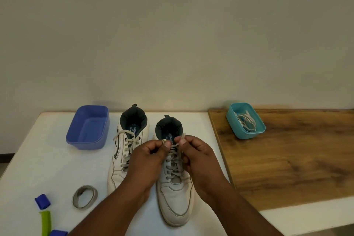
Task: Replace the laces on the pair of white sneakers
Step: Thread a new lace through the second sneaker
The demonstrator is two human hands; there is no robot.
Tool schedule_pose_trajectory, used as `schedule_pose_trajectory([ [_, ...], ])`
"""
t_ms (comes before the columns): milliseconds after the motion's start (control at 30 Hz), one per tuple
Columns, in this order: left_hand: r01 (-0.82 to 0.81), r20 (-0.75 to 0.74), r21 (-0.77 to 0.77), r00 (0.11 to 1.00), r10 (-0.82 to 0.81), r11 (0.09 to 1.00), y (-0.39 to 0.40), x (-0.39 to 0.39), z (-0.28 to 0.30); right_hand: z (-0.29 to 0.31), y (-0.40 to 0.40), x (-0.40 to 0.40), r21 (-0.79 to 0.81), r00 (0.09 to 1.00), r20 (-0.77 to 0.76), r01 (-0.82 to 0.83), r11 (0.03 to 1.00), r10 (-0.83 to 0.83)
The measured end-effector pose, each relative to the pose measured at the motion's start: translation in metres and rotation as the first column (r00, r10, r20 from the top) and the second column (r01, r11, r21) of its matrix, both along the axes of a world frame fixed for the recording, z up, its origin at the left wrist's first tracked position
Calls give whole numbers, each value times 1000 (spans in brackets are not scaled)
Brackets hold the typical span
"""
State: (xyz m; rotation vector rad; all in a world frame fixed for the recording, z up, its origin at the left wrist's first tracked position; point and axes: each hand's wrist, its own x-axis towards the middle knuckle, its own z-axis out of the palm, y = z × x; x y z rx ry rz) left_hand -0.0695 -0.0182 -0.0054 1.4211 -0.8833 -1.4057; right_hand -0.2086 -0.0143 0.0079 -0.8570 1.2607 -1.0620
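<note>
Two white sneakers stand side by side on the white table, toes toward me. The left sneaker [124, 151] is laced, with its lace ends loose near the collar. Over the right sneaker [175, 193], my left hand [147, 159] and my right hand [197, 157] each pinch one end of its grey-white lace [173, 161] just above the tongue. The lace is still threaded through the eyelets below. A teal tub [246, 120] on the wooden board holds a coil of white laces [247, 120].
An empty blue tub [88, 127] stands at the back left of the white table [47, 159]. A roll of tape [84, 196] lies front left, with blue and green items [45, 210] near the corner. The wooden board [297, 159] covers the right side.
</note>
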Motion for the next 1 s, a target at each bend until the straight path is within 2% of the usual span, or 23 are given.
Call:
schedule_pose_trajectory([
  [100, -82, 141, -14, 986, 83, 997, 0, 0, -4, -7, -2, -6, 151, 999, 43, 0, 988, -7],
  [167, -100, 207, -60, 972, 110, 993, 1, -1, -7, -14, -4, -12, 267, 988, 105, 82, 960, -114],
  [200, -100, 201, -80, 973, 114, 992, 2, -3, -7, -14, -5, -14, 299, 971, 170, 114, 948, -170],
  [267, -103, 92, -84, 990, 111, 991, 3, -5, -5, -13, -5, -11, 297, 919, 335, 108, 949, -210],
  [333, -78, -51, -65, 996, 75, 995, 4, -6, -2, -10, -4, -6, 248, 907, 395, 48, 968, -146],
  [367, -48, -101, -59, 994, 42, 997, 3, -6, -1, -9, -3, -4, 219, 939, 331, 20, 976, -94],
  [433, 19, -155, -50, 988, -27, 999, 3, -5, -2, -9, -2, -2, 123, 999, 34, 8, 992, -13],
  [500, 24, -133, -49, 991, -30, 999, 2, -4, -6, -11, -3, -2, -25, 971, -241, -3, 1000, -3],
  [533, 18, -102, -56, 995, -24, 998, 1, -3, -7, -13, -3, -2, -88, 947, -322, -19, 996, -10],
  [700, 107, 21, -129, 994, -106, 986, -4, 1, -7, -19, -5, -2, -207, 874, -485, -75, 975, -36],
  [833, 155, 71, -142, 987, -146, 978, -5, 4, -7, -23, -3, -4, -271, 828, -558, -117, 955, -57],
  [1000, 107, 19, -126, 994, -106, 986, -5, 3, -9, -24, -2, -2, -300, 767, -636, -142, 943, -87],
])
